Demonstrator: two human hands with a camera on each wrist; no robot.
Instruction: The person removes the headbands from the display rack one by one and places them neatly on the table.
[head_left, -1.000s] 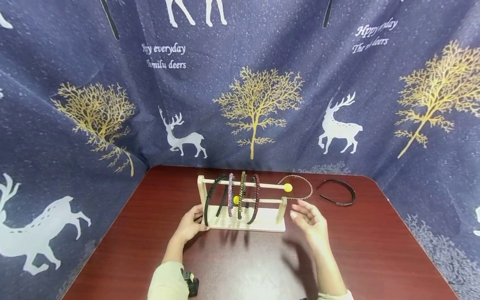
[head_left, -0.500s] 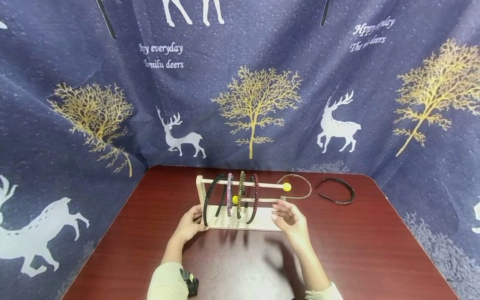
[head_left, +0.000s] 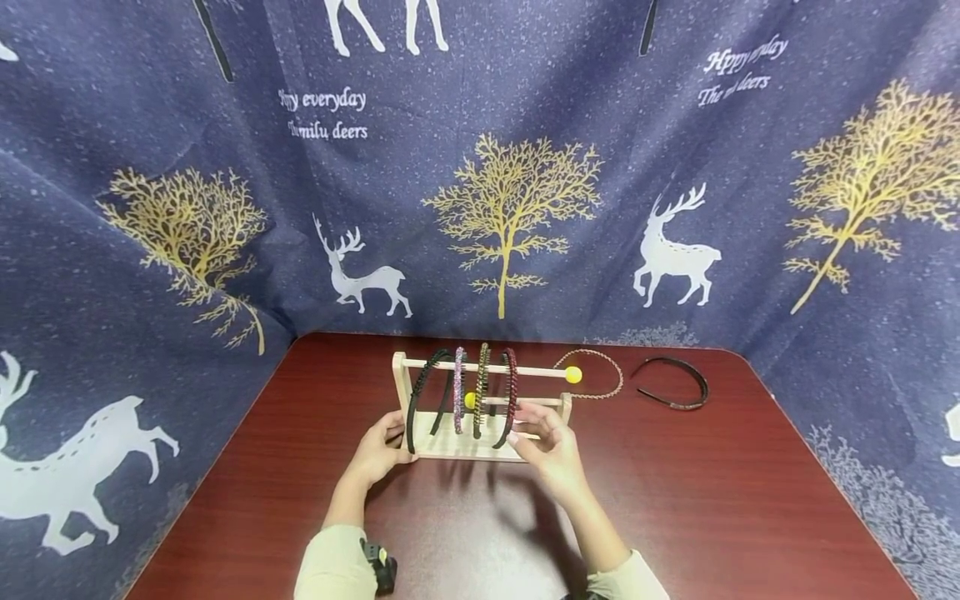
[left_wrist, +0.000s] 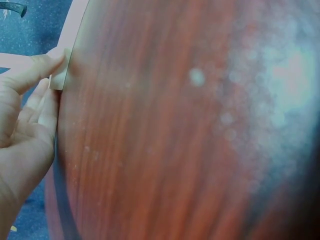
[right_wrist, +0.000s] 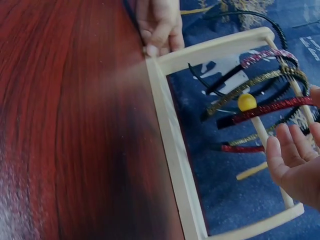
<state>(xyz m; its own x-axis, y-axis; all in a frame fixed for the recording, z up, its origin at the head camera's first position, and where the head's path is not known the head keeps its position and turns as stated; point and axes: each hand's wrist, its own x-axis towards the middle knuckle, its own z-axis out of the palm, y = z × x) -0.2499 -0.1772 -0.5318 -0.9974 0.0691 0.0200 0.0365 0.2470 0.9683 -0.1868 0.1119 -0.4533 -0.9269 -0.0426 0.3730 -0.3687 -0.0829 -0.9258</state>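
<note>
A pale wooden headband stand (head_left: 457, 450) with two rods and yellow ball ends stands on the table. On its rods hang a black headband (head_left: 417, 400), a pink-purple glittery headband (head_left: 460, 392), a gold headband (head_left: 482, 390) and a dark red headband (head_left: 512, 387). My left hand (head_left: 377, 450) grips the left end of the stand's base, thumb on the edge. The left wrist view shows that hand (left_wrist: 30, 105) at the base's corner. My right hand (head_left: 551, 450) is beside the red headband, fingertips close to its lower end. Its fingers (right_wrist: 287, 145) look loosely extended in the right wrist view.
A thin braided headband (head_left: 621, 375) lies behind the stand's right end. Farther right on the dark red table (head_left: 712, 483) is a black headband (head_left: 703, 387). A blue cloth (head_left: 420, 208) with deer and trees hangs around the table.
My right hand has moved left from beyond the stand's right end, past its short post, to the red headband. My left hand has stayed at the base.
</note>
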